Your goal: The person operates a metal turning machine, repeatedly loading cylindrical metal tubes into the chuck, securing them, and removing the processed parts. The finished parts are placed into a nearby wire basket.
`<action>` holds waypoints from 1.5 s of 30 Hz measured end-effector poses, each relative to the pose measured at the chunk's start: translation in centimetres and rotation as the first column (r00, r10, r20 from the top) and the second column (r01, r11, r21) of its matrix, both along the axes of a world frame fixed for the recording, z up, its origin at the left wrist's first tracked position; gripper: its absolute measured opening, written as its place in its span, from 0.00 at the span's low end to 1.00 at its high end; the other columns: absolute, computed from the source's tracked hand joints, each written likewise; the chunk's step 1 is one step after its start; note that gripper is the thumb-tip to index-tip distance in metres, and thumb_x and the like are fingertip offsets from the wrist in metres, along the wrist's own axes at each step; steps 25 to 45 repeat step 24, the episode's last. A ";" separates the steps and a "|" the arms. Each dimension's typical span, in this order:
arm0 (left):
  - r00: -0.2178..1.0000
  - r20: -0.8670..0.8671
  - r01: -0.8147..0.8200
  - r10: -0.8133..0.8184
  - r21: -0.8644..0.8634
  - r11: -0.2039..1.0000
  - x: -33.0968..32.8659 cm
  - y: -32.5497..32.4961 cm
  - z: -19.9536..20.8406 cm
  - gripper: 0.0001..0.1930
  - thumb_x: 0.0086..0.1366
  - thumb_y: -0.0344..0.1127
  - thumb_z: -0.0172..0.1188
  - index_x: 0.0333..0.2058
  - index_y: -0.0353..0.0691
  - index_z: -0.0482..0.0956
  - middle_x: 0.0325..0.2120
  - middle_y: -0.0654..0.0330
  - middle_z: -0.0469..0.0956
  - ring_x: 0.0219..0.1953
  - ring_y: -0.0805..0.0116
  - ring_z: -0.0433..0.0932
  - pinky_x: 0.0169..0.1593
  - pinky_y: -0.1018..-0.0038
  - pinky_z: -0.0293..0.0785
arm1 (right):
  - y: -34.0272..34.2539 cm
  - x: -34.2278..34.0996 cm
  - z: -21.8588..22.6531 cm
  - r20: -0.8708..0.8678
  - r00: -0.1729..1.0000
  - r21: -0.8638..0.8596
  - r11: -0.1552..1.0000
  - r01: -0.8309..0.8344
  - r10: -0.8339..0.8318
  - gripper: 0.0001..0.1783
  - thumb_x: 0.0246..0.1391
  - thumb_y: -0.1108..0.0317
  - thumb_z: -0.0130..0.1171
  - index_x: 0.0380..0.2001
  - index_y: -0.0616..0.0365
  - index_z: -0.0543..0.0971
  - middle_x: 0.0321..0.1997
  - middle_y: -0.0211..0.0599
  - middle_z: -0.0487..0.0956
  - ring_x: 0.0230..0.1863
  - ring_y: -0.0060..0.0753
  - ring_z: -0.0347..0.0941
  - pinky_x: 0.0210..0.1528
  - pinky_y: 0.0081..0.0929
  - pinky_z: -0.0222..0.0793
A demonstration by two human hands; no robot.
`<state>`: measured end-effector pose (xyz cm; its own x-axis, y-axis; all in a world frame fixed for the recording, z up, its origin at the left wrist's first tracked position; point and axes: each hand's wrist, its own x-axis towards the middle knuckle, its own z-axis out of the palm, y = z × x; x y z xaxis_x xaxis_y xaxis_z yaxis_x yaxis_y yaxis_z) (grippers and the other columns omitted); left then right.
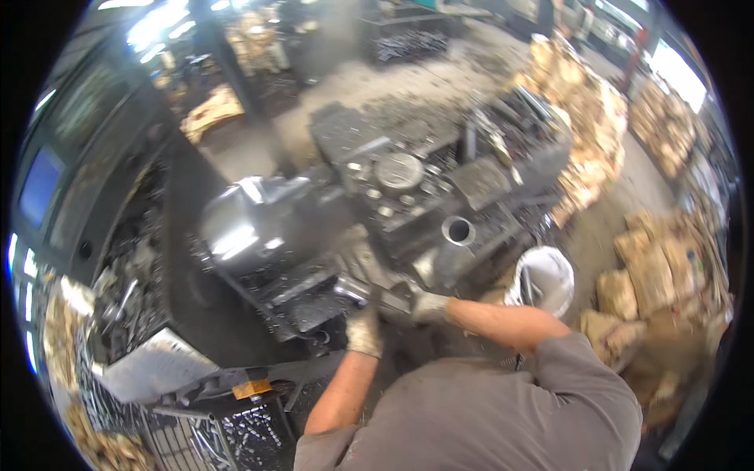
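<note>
A shiny metal cylinder point(353, 290) lies across in front of me, close to the front of a machine. From below, my gloved left hand point(364, 333) is closed around it. At its darker right end, my gloved right hand point(430, 304) is closed too. Motion blur hides the exact fingertips, and I cannot tell whether the dark part between the hands belongs to the cylinder. Beyond the left hand is the machine's rounded, shiny metal housing point(243, 228). A hollow metal tube point(458, 230) stands with its open end up, beyond the right hand.
Right of my right arm stands a white bucket point(559, 276) with a long piece inside. A round metal disc point(399, 171) sits on the machine's top among small parts. Bulging sacks point(660, 271) are piled on the right. A scrap-filled bin point(129, 286) lies left.
</note>
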<state>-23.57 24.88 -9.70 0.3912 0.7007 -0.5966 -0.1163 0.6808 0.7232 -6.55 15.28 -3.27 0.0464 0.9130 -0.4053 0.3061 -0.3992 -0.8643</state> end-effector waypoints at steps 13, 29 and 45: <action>0.750 0.657 0.212 -0.075 -0.132 0.968 -6.5 1.3 1.0 0.36 0.81 0.64 0.46 0.64 0.33 0.75 0.55 0.48 0.84 0.57 0.48 0.83 0.61 0.50 0.80 | -29.9 18.6 -2.7 0.144 0.943 -0.602 0.730 0.323 -0.299 0.20 0.46 0.61 0.79 0.42 0.57 0.90 0.26 0.30 0.85 0.22 0.24 0.79 0.22 0.28 0.76; 0.905 0.376 0.211 -0.200 0.013 0.977 -3.1 0.3 5.0 0.35 0.80 0.61 0.52 0.72 0.40 0.70 0.61 0.50 0.80 0.64 0.47 0.78 0.66 0.36 0.75 | -9.7 16.9 4.3 0.531 0.748 0.371 0.903 0.217 -0.398 0.41 0.55 0.55 0.71 0.71 0.52 0.74 0.63 0.58 0.83 0.62 0.55 0.83 0.63 0.42 0.78; 0.905 0.376 0.211 -0.200 0.013 0.977 -3.1 0.3 5.0 0.35 0.80 0.61 0.52 0.72 0.40 0.70 0.61 0.50 0.80 0.64 0.47 0.78 0.66 0.36 0.75 | -9.7 16.9 4.3 0.531 0.748 0.371 0.903 0.217 -0.398 0.41 0.55 0.55 0.71 0.71 0.52 0.74 0.63 0.58 0.83 0.62 0.55 0.83 0.63 0.42 0.78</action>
